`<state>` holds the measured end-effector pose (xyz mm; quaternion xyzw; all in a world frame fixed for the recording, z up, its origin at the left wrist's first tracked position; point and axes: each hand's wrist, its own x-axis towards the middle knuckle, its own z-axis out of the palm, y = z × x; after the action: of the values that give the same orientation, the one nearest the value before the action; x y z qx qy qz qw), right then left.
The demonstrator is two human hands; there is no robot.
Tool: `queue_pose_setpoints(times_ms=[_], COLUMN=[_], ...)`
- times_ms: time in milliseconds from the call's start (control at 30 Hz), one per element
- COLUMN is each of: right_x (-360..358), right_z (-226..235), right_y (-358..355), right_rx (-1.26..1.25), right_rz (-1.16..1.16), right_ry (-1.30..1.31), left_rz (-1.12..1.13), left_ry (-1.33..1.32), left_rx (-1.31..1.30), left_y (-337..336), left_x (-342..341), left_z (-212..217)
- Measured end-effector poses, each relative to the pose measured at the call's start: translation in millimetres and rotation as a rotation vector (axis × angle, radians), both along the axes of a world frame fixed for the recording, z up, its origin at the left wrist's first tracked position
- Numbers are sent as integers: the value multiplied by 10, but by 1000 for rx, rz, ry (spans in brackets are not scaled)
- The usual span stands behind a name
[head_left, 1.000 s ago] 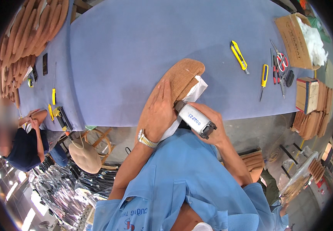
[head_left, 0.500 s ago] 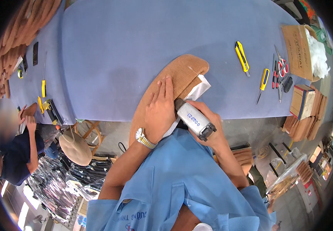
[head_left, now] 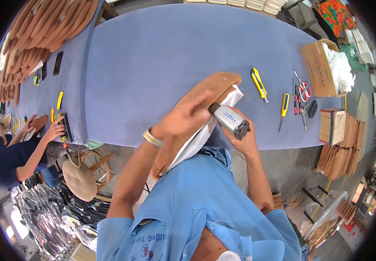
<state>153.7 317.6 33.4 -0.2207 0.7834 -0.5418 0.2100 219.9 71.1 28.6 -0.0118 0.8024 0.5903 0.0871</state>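
A brown, curved upholstered pad (head_left: pixel 209 82) with a white cloth edge (head_left: pixel 196 138) lies tilted across the table's near edge, its lower end against my blue shirt. My left hand (head_left: pixel 181 119) rests over the pad, blurred, with fingers stretched and apart. In my right hand (head_left: pixel 243 135) is a silver air staple gun (head_left: pixel 229 116), gripped with its dark nose pointing up and left at the pad's inner edge, close to my left fingertips. Whether the nose touches the pad, I cannot tell.
On the blue table (head_left: pixel 153 52) lie a yellow box cutter (head_left: pixel 259 85), a yellow screwdriver (head_left: pixel 284 106) and red-handled scissors (head_left: pixel 304 92). A carton with white stuffing (head_left: pixel 318 69) stands at right. Brown pads (head_left: pixel 53 21) are piled far left. A co-worker's hand (head_left: pixel 56 129) holds another staple gun.
My left hand has shifted along the pad and now blurs. The staple gun and pad have moved slightly right in view. The co-worker's hand has reached the other staple gun.
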Motion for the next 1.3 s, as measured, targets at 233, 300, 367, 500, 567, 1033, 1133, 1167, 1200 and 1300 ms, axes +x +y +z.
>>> queue_pose_setpoints(times_ms=[233, 300, 367, 500, 567, 1033, 1133, 1167, 1200, 1300], right_x=[81, 72, 73, 38, 46, 127, 101, 86, 69, 78], right_z=[-171, -193, -234, -105, -74, -33, -26, -17, 11, 89], right_y=[93, 114, 115, 44, 2, -27, -29, -42, -66, -118], right_rx=[1, 11, 6, -8, -22, -79, -62, -53, -26, 19], right_rz=[37, 37, 28, 52, 33, 70, 89, 96, 89, 75], right_ry=[-5, -18, -35, 41, 34, 31, 33, 33, -14, -106], left_rz=[87, 42, 13, 34, 32, 97, 103, 99, 111, 142], left_ry=[-243, -227, -212, -67, -4, -29, -53, -67, -70, -82], left_rx=[-47, -96, -116, -286, -418, -643, -611, -579, -593, -618], left_y=[-82, -5, 31, 141, 230, 314, 330, 326, 335, 388], left_x=[198, 203, 206, 242, 247, 261, 250, 244, 235, 244], left_z=[-615, -535, -458, -270, -151, -48, 4, 7, 0, -4])
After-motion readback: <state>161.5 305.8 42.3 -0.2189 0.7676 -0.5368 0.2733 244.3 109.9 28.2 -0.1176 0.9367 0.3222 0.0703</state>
